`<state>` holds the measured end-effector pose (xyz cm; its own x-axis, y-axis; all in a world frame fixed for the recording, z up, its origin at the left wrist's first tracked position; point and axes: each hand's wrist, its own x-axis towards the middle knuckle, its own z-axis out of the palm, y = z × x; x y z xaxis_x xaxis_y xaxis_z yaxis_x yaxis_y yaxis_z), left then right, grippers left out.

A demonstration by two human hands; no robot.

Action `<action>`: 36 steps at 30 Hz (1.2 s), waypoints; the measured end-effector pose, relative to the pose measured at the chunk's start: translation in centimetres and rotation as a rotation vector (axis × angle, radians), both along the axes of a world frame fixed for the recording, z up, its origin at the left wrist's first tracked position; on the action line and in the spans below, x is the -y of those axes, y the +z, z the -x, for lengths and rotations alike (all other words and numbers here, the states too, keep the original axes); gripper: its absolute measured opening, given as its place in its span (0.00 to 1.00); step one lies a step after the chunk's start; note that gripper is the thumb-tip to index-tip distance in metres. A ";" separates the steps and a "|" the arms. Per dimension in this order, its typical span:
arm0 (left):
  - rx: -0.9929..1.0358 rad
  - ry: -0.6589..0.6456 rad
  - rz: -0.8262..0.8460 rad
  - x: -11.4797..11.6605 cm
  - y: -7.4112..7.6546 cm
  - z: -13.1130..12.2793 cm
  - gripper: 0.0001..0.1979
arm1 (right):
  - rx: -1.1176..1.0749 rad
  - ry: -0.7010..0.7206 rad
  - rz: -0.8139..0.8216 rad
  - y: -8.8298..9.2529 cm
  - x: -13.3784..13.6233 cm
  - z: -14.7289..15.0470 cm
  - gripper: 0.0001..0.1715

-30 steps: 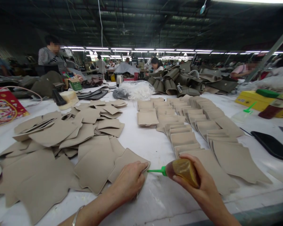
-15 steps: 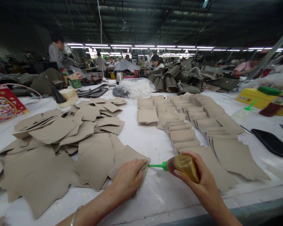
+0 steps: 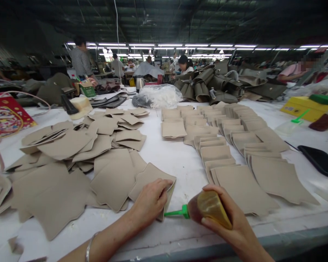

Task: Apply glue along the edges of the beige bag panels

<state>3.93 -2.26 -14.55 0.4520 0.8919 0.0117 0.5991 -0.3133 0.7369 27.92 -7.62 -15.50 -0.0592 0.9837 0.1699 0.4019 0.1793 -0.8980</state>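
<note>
My right hand (image 3: pixel 229 227) grips a soft brown glue bottle (image 3: pixel 207 209) with a green nozzle (image 3: pixel 176 213) pointing left. The nozzle tip touches the near edge of a beige cut fabric piece (image 3: pixel 150 182). My left hand (image 3: pixel 150 202) presses down on that piece with curled fingers, lifting its edge. The piece lies on a white table (image 3: pixel 175 160) near the front edge.
A loose heap of beige pieces (image 3: pixel 71 156) covers the left. Overlapped rows of beige pieces (image 3: pixel 229 145) run on the right. A black tray (image 3: pixel 318 160), yellow box (image 3: pixel 303 107), plastic bag (image 3: pixel 161 96) and red bag (image 3: pixel 5 118) stand around. Other people work at far tables.
The bottle's nozzle slid toward me along the right edge of the beige piece. My left hand stayed on the piece. The view dipped slightly.
</note>
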 end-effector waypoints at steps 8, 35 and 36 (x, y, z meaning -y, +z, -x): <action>0.045 -0.013 -0.022 -0.1 -0.5 0.2 0.19 | -0.102 -0.032 0.035 0.0 0.7 0.7 0.30; 0.084 -0.008 -0.008 0.1 -0.7 0.2 0.19 | -0.108 -0.128 0.009 0.3 1.0 0.7 0.28; 0.088 -0.003 -0.004 0.1 -0.7 0.2 0.19 | -0.099 -0.140 -0.010 0.4 0.9 0.7 0.27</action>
<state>3.74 -2.37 -15.23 0.4518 0.8904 0.0553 0.5310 -0.3182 0.7854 27.21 -8.53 -15.11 0.0962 0.9793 0.1781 0.3329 0.1370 -0.9330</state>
